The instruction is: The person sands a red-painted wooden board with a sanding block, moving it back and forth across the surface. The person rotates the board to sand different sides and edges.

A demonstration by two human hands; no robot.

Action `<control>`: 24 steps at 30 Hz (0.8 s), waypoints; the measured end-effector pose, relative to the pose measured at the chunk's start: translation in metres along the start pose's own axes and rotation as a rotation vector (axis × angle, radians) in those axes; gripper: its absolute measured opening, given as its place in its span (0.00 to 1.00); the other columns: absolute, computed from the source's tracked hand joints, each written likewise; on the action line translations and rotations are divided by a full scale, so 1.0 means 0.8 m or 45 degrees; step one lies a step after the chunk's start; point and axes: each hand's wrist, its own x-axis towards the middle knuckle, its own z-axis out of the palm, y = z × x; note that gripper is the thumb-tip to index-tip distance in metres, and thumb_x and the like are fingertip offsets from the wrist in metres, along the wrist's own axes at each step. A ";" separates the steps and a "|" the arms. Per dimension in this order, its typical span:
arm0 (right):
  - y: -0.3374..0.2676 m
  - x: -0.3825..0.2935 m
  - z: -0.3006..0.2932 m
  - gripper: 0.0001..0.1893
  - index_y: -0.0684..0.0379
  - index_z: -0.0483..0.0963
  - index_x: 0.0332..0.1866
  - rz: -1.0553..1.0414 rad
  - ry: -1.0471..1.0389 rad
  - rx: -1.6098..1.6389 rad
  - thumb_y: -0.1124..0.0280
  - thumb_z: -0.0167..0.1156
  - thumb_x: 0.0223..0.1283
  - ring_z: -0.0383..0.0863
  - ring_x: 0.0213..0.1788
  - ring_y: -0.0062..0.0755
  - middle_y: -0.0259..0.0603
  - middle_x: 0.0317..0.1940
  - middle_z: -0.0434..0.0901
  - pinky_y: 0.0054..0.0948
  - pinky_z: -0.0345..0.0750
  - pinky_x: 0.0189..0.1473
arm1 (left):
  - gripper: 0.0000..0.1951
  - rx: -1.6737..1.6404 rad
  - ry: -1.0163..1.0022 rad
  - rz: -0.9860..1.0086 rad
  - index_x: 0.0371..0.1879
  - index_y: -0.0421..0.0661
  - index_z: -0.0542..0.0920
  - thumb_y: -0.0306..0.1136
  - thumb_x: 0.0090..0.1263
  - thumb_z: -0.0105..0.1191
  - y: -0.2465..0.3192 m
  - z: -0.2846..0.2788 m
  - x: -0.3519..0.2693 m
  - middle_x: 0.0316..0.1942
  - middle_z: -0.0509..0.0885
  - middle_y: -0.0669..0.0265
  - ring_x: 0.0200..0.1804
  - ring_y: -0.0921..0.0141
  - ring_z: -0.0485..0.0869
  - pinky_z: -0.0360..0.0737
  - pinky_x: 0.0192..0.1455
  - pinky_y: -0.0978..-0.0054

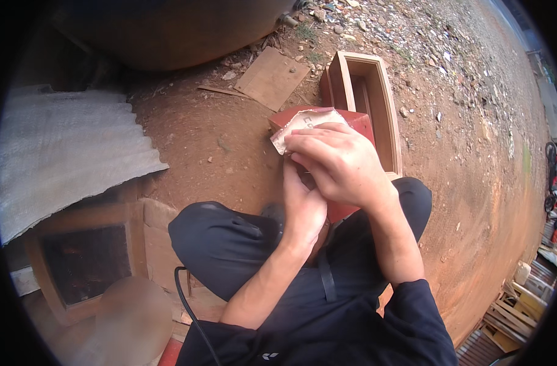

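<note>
Both of my hands meet over a red box-like object [356, 123] between my knees. My right hand [338, 160] grips a torn, pale sheet [306, 121] with a reddish edge and some printing on its face, likely sandpaper. Beneath it, my left hand [303, 192] is partly hidden by the right; its fingers curl close to the sheet's lower edge, and whether it holds anything cannot be seen. Just beyond the red object stands an open wooden box frame [393, 114] with a reddish outer side.
A flat wooden board [273, 78] and a thin strip [223, 91] lie on the dirt. Corrugated sheeting [67, 146] covers the left, above a wooden frame with a dark panel [86, 261]. A large rounded tank [182, 32] stands ahead. Rubble lies at upper right, stacked wood [512, 320] at lower right.
</note>
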 end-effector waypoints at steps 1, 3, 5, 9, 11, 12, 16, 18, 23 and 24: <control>0.000 -0.002 0.003 0.10 0.60 0.83 0.46 0.147 0.042 0.075 0.76 0.67 0.58 0.88 0.47 0.43 0.43 0.42 0.88 0.37 0.82 0.52 | 0.27 0.026 0.021 -0.114 0.67 0.39 0.62 0.21 0.73 0.59 0.002 -0.001 0.000 0.54 0.78 0.60 0.55 0.73 0.79 0.79 0.59 0.74; 0.016 -0.009 -0.014 0.10 0.61 0.84 0.46 0.467 0.209 -0.083 0.77 0.66 0.59 0.88 0.47 0.44 0.44 0.43 0.89 0.37 0.83 0.50 | 0.23 0.201 0.058 -0.173 0.63 0.38 0.64 0.22 0.74 0.58 0.004 -0.002 -0.001 0.52 0.78 0.59 0.51 0.73 0.80 0.79 0.56 0.75; 0.024 -0.014 -0.018 0.09 0.62 0.84 0.45 0.686 0.353 -0.004 0.78 0.66 0.60 0.89 0.46 0.45 0.45 0.42 0.89 0.37 0.83 0.50 | 0.23 0.181 0.053 -0.158 0.63 0.38 0.64 0.21 0.73 0.58 0.004 -0.001 0.000 0.52 0.78 0.59 0.52 0.73 0.79 0.79 0.56 0.75; 0.016 -0.020 0.012 0.14 0.59 0.83 0.50 0.034 0.106 -0.200 0.78 0.66 0.58 0.88 0.55 0.40 0.44 0.48 0.88 0.37 0.82 0.61 | 0.23 0.068 0.108 -0.106 0.63 0.37 0.64 0.22 0.74 0.58 0.003 0.005 0.003 0.53 0.77 0.59 0.53 0.73 0.79 0.78 0.58 0.76; 0.018 -0.022 0.014 0.15 0.58 0.83 0.50 0.074 0.170 -0.109 0.78 0.66 0.57 0.87 0.55 0.40 0.44 0.48 0.88 0.37 0.82 0.61 | 0.23 0.001 0.114 0.020 0.63 0.37 0.64 0.22 0.74 0.58 0.003 0.008 0.004 0.53 0.77 0.59 0.53 0.73 0.79 0.78 0.58 0.75; 0.021 -0.021 0.011 0.15 0.58 0.83 0.50 0.050 0.061 -0.106 0.78 0.66 0.56 0.87 0.55 0.41 0.44 0.49 0.88 0.37 0.82 0.62 | 0.23 0.085 0.121 -0.057 0.63 0.37 0.64 0.22 0.74 0.58 0.004 0.008 0.003 0.53 0.78 0.58 0.53 0.73 0.79 0.78 0.58 0.75; 0.028 -0.019 -0.012 0.14 0.60 0.82 0.55 0.706 0.339 -0.074 0.79 0.62 0.65 0.88 0.54 0.45 0.46 0.47 0.88 0.38 0.83 0.57 | 0.22 0.197 0.101 -0.172 0.65 0.37 0.64 0.23 0.76 0.57 0.007 0.005 0.001 0.56 0.78 0.57 0.58 0.71 0.78 0.75 0.65 0.72; 0.023 -0.015 -0.013 0.13 0.60 0.82 0.52 0.561 0.255 -0.117 0.79 0.63 0.63 0.86 0.57 0.43 0.46 0.49 0.88 0.39 0.81 0.61 | 0.24 0.232 0.108 -0.204 0.66 0.37 0.63 0.21 0.75 0.56 0.006 0.005 0.003 0.59 0.76 0.57 0.62 0.70 0.76 0.73 0.69 0.72; 0.011 -0.013 0.010 0.17 0.59 0.82 0.50 -0.046 0.039 -0.158 0.82 0.63 0.54 0.85 0.60 0.40 0.43 0.52 0.87 0.38 0.81 0.63 | 0.23 0.119 0.107 0.008 0.64 0.37 0.64 0.25 0.76 0.58 0.003 0.009 0.005 0.55 0.78 0.57 0.56 0.71 0.79 0.77 0.61 0.74; 0.014 -0.014 0.009 0.18 0.59 0.82 0.51 0.053 0.051 -0.064 0.81 0.63 0.54 0.86 0.59 0.40 0.42 0.51 0.88 0.38 0.82 0.62 | 0.23 0.163 0.104 -0.042 0.65 0.37 0.64 0.25 0.76 0.57 0.004 0.009 0.005 0.55 0.78 0.57 0.56 0.71 0.79 0.77 0.61 0.74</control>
